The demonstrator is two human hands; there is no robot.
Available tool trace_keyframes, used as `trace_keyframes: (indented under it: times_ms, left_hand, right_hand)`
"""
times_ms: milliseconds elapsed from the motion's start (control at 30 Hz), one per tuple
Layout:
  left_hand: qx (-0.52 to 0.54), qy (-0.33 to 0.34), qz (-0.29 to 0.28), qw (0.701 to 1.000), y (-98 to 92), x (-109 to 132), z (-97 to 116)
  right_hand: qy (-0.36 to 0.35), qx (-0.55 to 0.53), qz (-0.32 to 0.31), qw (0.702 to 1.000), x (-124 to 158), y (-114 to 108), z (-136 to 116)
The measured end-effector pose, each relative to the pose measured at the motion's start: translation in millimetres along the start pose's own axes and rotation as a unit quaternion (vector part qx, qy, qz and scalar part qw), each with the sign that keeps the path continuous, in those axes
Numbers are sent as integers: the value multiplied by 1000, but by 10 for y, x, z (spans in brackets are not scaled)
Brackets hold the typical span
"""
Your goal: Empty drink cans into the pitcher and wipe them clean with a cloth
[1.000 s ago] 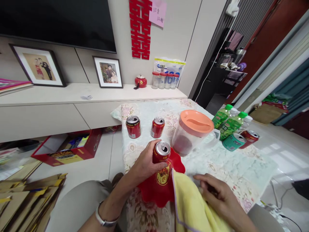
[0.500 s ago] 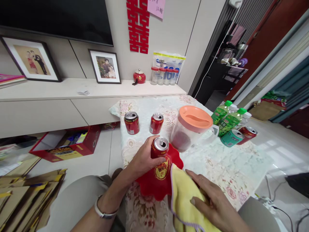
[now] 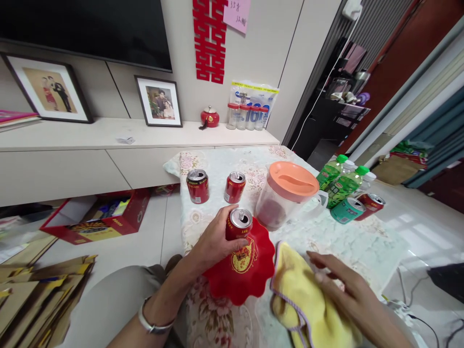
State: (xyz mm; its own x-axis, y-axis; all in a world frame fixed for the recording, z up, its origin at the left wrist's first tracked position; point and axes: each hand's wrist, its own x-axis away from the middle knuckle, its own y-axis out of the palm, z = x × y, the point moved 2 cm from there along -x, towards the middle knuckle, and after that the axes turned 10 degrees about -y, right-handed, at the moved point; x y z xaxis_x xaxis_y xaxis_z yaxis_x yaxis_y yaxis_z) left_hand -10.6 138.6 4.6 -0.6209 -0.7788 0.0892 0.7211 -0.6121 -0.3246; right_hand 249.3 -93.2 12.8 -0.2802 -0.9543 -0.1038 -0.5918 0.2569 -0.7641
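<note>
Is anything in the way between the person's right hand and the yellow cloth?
Nothing visible. The right hand is over the yellow cloth; whether they touch is hard to tell. The red tray lies left of the cloth, not between them.

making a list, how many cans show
5: one can in the left hand, two cans beyond it, a teal can and red can by bottles; more may be hidden.

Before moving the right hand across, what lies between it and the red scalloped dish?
In the head view, the yellow cloth lies between the right hand and the red scalloped dish.
</note>
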Motion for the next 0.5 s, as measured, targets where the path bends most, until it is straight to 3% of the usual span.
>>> trace_keyframes:
  times_ms: [133, 267, 367, 500]
  left_hand:
    - [-13, 6, 0, 1000, 0, -3, -39]
    - [-12, 0, -12, 1000, -15, 6, -46]
    - [-1, -10, -17, 1000, -42, 31, -12]
    - [13, -12, -29, 999, -77, 60, 34]
  right_hand:
    - [41, -79, 137, 987, -179, -219, 84]
    - [82, -191, 243, 947, -452, -256, 154]
    - [69, -242, 278, 927, -652, -216, 133]
    - [20, -306, 279, 910, -853, -163, 70]
